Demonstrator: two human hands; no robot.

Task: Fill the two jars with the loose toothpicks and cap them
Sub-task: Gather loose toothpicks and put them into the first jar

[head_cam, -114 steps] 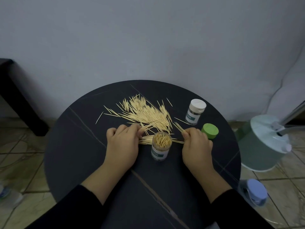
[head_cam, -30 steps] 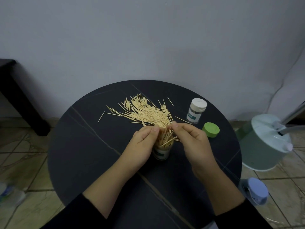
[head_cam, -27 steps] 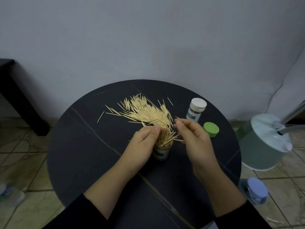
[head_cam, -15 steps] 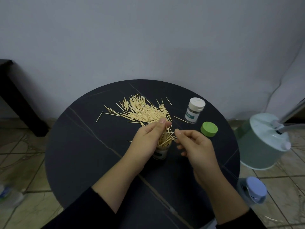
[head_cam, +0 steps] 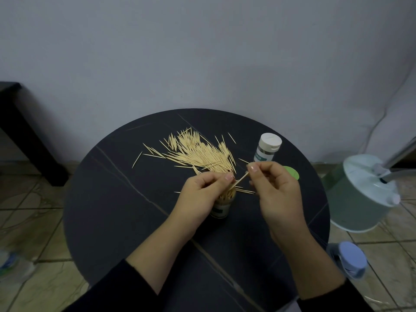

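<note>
Round dark table [head_cam: 117,199], centre of frame, against a pale wall [head_cam: 202,52]. Person's two arms in black sleeves come in from the bottom edge.

Open jar [head_cam: 221,204] stands upright just below mid-frame, packed with toothpicks standing on end. Left hand [head_cam: 202,197] is wrapped round it from the left side – fingers curled over the upper part, so only the mouth and the lower label show past the knuckles.

Right hand [head_cam: 276,192] is raised just right of the jar, apart from the left hand. Thumb and forefinger pinch the upper end of a single toothpick [head_cam: 241,180]. The stick slants down and left – its lower tip sits at the jar's mouth, next to the left forefinger's tip. Cannot tell whether that tip is already among the others.

Loose toothpicks [head_cam: 198,154] lie in a fanned heap above both hands, toward the far side of the table, with a few strays out to the upper left of the heap. A few more lie flat on the table in the gap between the two hands.

Capped jar [head_cam: 267,147], white lid on, stands upright above the right hand, to the right of the heap. Green cap [head_cam: 292,173] lies on the table just behind the right hand's knuckles, half hidden by them.

On the tiled floor [head_cam: 33,217], right edge of frame: a mint-green appliance [head_cam: 360,194]; below it a blue-lidded container [head_cam: 351,262]. Dark furniture [head_cam: 13,122] at the left edge.
</note>
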